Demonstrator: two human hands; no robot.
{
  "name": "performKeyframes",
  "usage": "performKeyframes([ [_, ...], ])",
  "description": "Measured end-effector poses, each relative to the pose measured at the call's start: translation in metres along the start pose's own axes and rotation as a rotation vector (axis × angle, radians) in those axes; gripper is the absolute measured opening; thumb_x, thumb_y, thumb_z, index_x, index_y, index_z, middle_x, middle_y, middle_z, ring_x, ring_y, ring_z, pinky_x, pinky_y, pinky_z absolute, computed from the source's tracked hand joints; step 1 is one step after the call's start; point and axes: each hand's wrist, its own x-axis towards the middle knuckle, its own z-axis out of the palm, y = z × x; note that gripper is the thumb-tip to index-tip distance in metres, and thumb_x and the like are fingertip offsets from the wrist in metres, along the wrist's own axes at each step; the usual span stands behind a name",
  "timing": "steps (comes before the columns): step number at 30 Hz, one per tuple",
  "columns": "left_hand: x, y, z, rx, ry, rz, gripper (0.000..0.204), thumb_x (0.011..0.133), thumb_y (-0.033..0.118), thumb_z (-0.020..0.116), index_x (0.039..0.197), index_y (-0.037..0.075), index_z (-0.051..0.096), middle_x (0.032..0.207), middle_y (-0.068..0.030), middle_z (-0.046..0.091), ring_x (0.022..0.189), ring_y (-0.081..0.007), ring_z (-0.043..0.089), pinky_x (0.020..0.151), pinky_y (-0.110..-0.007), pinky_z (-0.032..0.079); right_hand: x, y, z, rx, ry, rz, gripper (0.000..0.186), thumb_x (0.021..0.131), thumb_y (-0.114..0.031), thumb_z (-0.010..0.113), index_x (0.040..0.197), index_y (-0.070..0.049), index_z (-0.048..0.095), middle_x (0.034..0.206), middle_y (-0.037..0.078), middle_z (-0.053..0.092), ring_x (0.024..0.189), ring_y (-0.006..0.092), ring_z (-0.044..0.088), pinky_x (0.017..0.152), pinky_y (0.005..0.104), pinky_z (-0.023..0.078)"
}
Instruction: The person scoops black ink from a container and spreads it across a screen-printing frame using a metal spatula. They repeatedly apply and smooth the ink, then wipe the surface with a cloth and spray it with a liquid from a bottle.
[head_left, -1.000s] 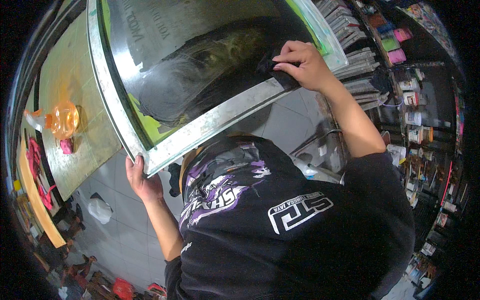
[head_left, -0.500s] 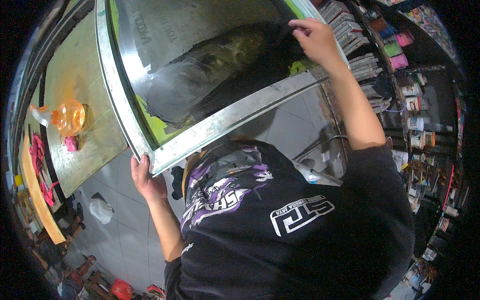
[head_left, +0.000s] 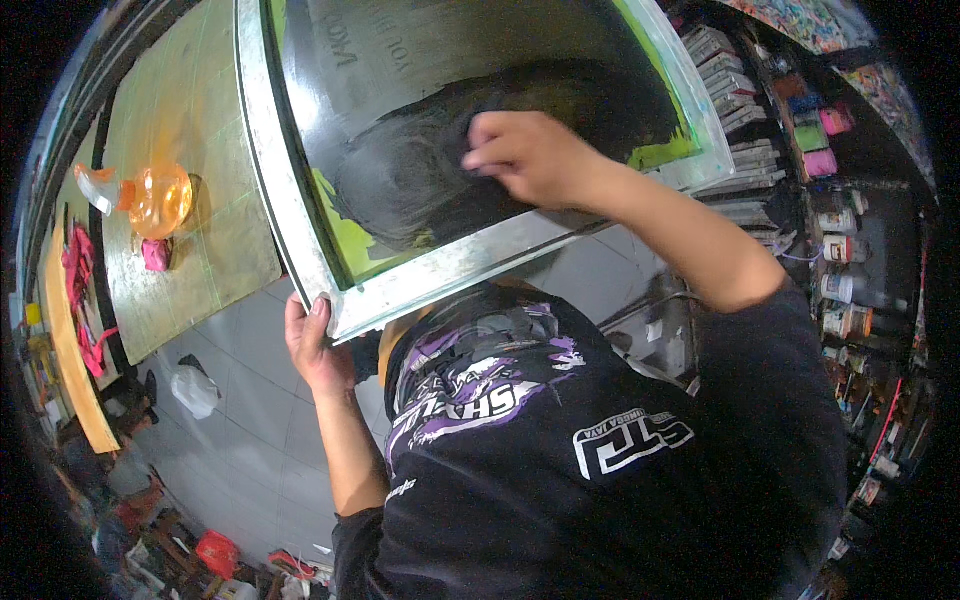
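Note:
A screen printing frame (head_left: 460,262) with a pale metal border tilts in front of me. Its dark mesh (head_left: 370,90) carries a wet-looking swirled smear, and bright green edging runs along the inside of the border. My left hand (head_left: 318,345) grips the near left corner, thumb on top and fingers beneath. Over the smeared lower part of the mesh is my right hand (head_left: 530,160), its fingers curled and pinched together. Whatever those fingers hold, if anything, is hidden. I cannot tell whether the fingertips touch the mesh.
To the left, an orange spray bottle (head_left: 160,198) and a small pink lump (head_left: 156,254) lie on a pale table (head_left: 200,90). Stacked frames (head_left: 722,80) stand at the right, beside shelves of tubs (head_left: 838,248). A white plastic bag (head_left: 195,390) lies on the tiled floor.
My right hand has moved left and nearer, from the mesh's right edge to over its lower middle. The view has shifted slightly; my left hand keeps its hold on the corner.

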Motion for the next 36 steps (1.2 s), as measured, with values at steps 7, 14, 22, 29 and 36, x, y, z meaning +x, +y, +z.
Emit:
performKeyframes([
  [7, 0.004, -0.003, -0.002, -0.054, -0.054, -0.001, 0.025, 0.078, 0.01, 0.057, 0.099, -0.001, 0.047, 0.093, -0.0097, 0.057, 0.084, -0.016, 0.055, 0.078, -0.029, 0.043, -0.035, 0.077, -0.066, -0.477, 0.263, 0.443, 0.016, 0.07, -0.007, 0.056, 0.083, -0.004, 0.065, 0.082, 0.014, 0.058, 0.079, 0.0314, 0.057, 0.071, 0.0382, 0.047],
  [14, 0.006, -0.001, -0.004, -0.061, -0.067, 0.013, 0.022, 0.079, 0.008, 0.056, 0.098, 0.0, 0.047, 0.094, -0.0099, 0.057, 0.083, -0.0159, 0.055, 0.077, -0.029, 0.044, 0.051, 0.011, 0.035, -0.243, 0.232, 0.076, 0.02, 0.068, 0.0, 0.053, 0.086, -0.005, 0.062, 0.082, 0.013, 0.052, 0.075, 0.0301, 0.054, 0.065, 0.0373, 0.046],
  [22, 0.005, -0.002, -0.005, -0.026, -0.069, -0.008, 0.024, 0.078, 0.009, 0.057, 0.098, 0.0, 0.047, 0.094, -0.0094, 0.057, 0.083, -0.0154, 0.055, 0.078, -0.028, 0.043, -0.035, 0.033, -0.038, -0.181, 0.014, 0.169, 0.032, 0.058, 0.001, 0.052, 0.087, -0.005, 0.066, 0.091, 0.015, 0.056, 0.086, 0.0316, 0.056, 0.076, 0.0371, 0.047],
  [29, 0.007, -0.002, -0.003, -0.014, -0.057, -0.001, 0.025, 0.078, 0.009, 0.056, 0.1, 0.0, 0.047, 0.094, -0.0097, 0.057, 0.083, -0.0155, 0.055, 0.077, -0.028, 0.043, 0.012, 0.07, -0.029, -0.427, 0.308, 0.347, 0.015, 0.072, -0.009, 0.058, 0.084, -0.008, 0.067, 0.081, 0.012, 0.058, 0.077, 0.0279, 0.058, 0.068, 0.0339, 0.047],
  [36, 0.005, 0.002, -0.007, -0.008, -0.06, -0.029, 0.027, 0.079, 0.01, 0.056, 0.101, -0.001, 0.047, 0.095, -0.01, 0.057, 0.084, -0.0156, 0.055, 0.078, -0.029, 0.043, 0.021, -0.006, 0.016, 0.005, -0.059, -0.079, 0.026, 0.063, 0.002, 0.057, 0.086, -0.007, 0.065, 0.086, 0.011, 0.056, 0.078, 0.0274, 0.056, 0.067, 0.0326, 0.047],
])
